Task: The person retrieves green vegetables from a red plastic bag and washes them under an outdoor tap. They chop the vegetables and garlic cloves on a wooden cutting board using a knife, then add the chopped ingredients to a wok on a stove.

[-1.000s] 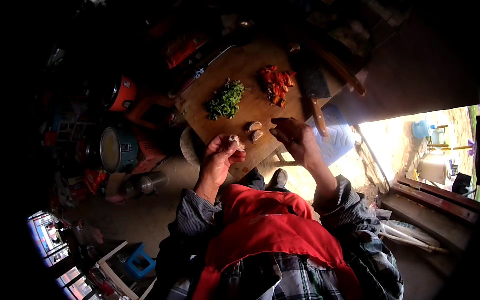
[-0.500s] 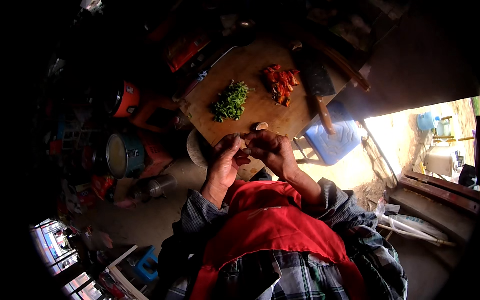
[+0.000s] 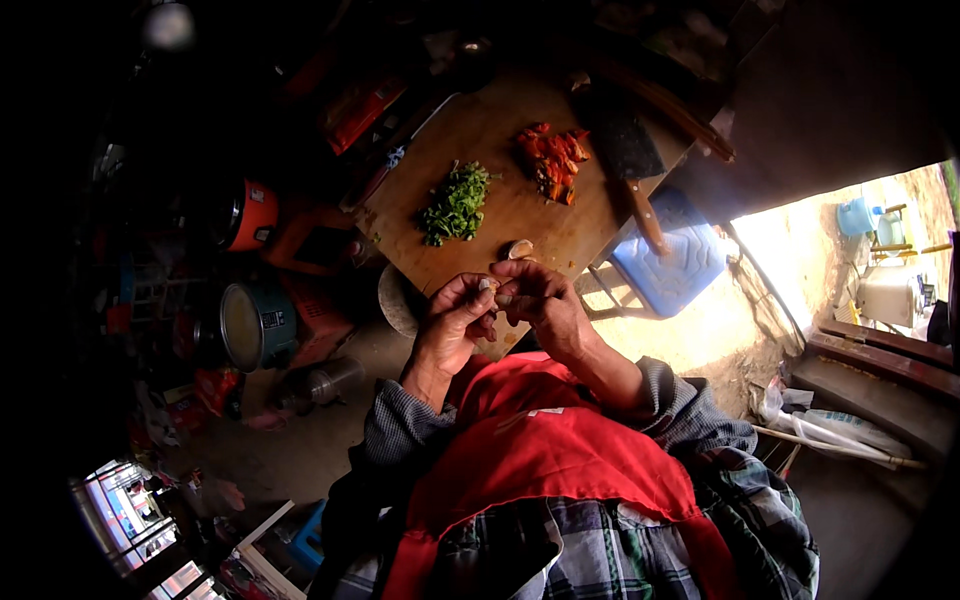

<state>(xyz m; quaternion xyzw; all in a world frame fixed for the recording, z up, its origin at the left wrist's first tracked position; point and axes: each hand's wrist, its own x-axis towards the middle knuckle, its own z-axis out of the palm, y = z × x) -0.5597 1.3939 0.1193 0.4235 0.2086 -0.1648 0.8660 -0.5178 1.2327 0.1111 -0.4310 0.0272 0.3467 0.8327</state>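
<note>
My left hand [image 3: 454, 330] grips a small piece of garlic [image 3: 492, 292] over the near edge of the wooden board [image 3: 400, 240]. My right hand [image 3: 555, 315] meets it there, its fingers pinched on the same garlic, partly hiding it. A garlic clove [image 3: 519, 249] lies on the board just beyond my fingertips. Chopped greens [image 3: 455, 203] form a pile at the board's left, and chopped red peppers [image 3: 553, 160] lie to their right. A cleaver [image 3: 630, 150] with a wooden handle [image 3: 645, 215] rests along the board's right side, the handle jutting past the edge.
A blue plastic stool [image 3: 672, 268] stands below the board's right. To the left are an orange-and-black cooker [image 3: 250, 215], a teal pot [image 3: 260, 325] and a metal container [image 3: 330, 380]. A low wooden ledge [image 3: 880, 360] is at the lower right, beside a bright doorway.
My right hand has come left and down from above the cloves to join my left hand at the garlic. My left hand has shifted slightly right.
</note>
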